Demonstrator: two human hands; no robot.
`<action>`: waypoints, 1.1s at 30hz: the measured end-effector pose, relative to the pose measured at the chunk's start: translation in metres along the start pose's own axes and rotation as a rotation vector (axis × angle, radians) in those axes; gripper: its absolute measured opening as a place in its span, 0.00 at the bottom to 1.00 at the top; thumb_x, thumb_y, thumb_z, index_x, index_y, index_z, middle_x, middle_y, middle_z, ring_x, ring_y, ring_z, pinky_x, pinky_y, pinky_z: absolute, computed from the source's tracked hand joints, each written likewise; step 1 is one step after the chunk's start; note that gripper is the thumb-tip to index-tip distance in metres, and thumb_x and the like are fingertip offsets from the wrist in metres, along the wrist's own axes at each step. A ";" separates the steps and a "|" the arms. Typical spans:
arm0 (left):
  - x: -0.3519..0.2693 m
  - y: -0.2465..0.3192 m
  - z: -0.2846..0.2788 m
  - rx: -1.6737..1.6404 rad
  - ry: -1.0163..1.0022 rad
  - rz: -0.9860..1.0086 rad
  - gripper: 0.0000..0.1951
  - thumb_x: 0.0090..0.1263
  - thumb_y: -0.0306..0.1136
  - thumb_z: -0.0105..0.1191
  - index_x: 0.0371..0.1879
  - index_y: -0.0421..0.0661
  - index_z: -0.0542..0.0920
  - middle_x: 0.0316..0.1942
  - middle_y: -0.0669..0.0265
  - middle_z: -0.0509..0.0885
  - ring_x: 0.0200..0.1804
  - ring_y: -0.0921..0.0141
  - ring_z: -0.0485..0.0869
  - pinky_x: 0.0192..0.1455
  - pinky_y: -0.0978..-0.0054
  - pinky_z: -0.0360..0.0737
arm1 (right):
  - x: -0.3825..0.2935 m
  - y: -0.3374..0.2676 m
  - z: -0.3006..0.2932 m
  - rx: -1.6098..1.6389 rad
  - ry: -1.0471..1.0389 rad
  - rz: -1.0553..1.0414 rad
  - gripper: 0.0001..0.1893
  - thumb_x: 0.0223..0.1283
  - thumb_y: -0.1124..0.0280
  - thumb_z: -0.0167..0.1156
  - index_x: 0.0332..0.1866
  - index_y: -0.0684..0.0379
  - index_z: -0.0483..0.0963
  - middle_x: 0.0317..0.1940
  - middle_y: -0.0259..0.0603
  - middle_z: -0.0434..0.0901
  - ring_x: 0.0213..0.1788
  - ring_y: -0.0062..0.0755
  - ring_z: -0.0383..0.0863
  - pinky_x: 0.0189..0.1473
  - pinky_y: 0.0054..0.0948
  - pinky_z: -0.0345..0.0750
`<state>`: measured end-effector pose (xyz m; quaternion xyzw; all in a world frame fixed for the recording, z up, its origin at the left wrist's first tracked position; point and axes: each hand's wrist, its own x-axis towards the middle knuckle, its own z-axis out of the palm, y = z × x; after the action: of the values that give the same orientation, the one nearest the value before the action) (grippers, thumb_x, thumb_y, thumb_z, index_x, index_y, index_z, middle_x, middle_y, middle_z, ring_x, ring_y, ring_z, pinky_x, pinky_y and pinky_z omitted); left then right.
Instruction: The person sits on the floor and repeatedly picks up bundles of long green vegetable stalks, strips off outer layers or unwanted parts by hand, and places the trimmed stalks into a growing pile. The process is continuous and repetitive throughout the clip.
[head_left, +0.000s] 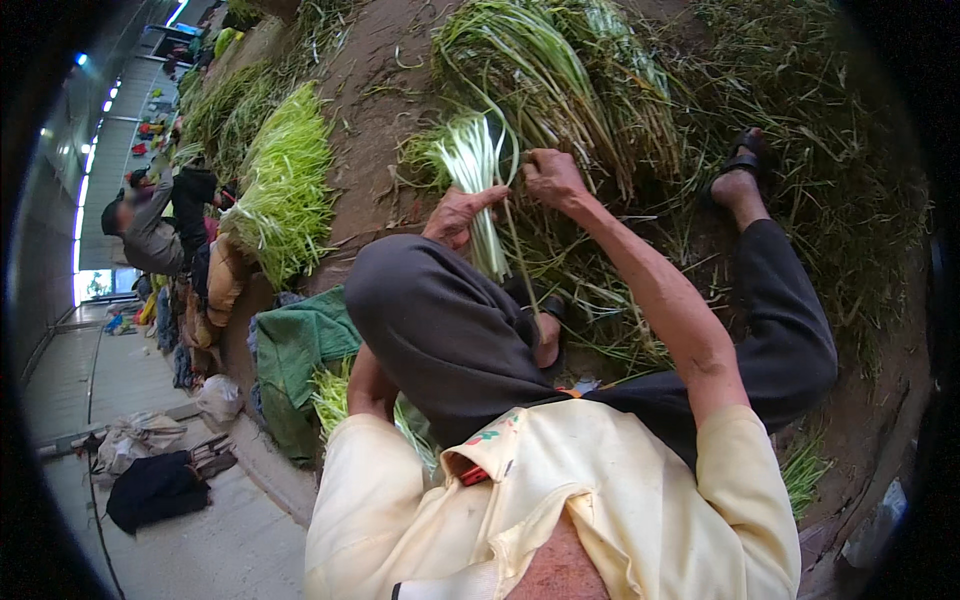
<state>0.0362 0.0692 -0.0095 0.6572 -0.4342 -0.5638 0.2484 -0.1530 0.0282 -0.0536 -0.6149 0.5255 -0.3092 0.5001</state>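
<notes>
My left hand (459, 216) is closed around a small bunch of green shoots with long white stalks (471, 154), just beyond my bent knee. Close on its right, my right hand (553, 176) has its fingers pinched together beside a long pale leaf strand (512, 139). That strand loops up past the bunch, and a length of it hangs down towards my foot. Whether the fingertips grip the strand I cannot tell. Beyond both hands lies a large heap of long-stemmed green plants (555, 82), partly dried at the stem ends.
Loose stalks and dry grass (810, 150) cover the earth on the right. A pile of bright green shoots (289, 180) lies at the left, near a seated person (154, 236). A green cloth sack (289, 375) is beside my left knee. Dark clothing (157, 491) rests on the paved floor.
</notes>
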 end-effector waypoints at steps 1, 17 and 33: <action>0.000 0.001 -0.002 0.073 0.020 -0.013 0.15 0.60 0.38 0.66 0.39 0.40 0.85 0.34 0.66 0.86 0.32 0.74 0.81 0.35 0.73 0.71 | -0.003 0.002 -0.003 -0.143 0.043 -0.052 0.13 0.56 0.66 0.53 0.41 0.61 0.80 0.37 0.53 0.82 0.36 0.47 0.83 0.41 0.41 0.79; -0.015 0.014 -0.004 -0.025 -0.256 0.171 0.15 0.58 0.38 0.69 0.35 0.38 0.86 0.31 0.64 0.85 0.32 0.75 0.80 0.33 0.73 0.74 | -0.046 0.053 -0.052 -0.123 -0.075 0.214 0.16 0.58 0.64 0.55 0.43 0.67 0.76 0.29 0.53 0.80 0.33 0.45 0.80 0.39 0.42 0.75; -0.016 0.023 -0.013 -0.576 -0.284 0.076 0.13 0.63 0.31 0.64 0.44 0.45 0.76 0.34 0.67 0.79 0.30 0.75 0.76 0.30 0.76 0.74 | -0.082 0.174 -0.136 -0.085 0.126 0.540 0.13 0.62 0.64 0.54 0.31 0.65 0.73 0.20 0.39 0.69 0.19 0.31 0.64 0.24 0.43 0.63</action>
<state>0.0418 0.0689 0.0207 0.4578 -0.3113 -0.7400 0.3820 -0.3560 0.0765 -0.1635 -0.4525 0.7131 -0.1799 0.5044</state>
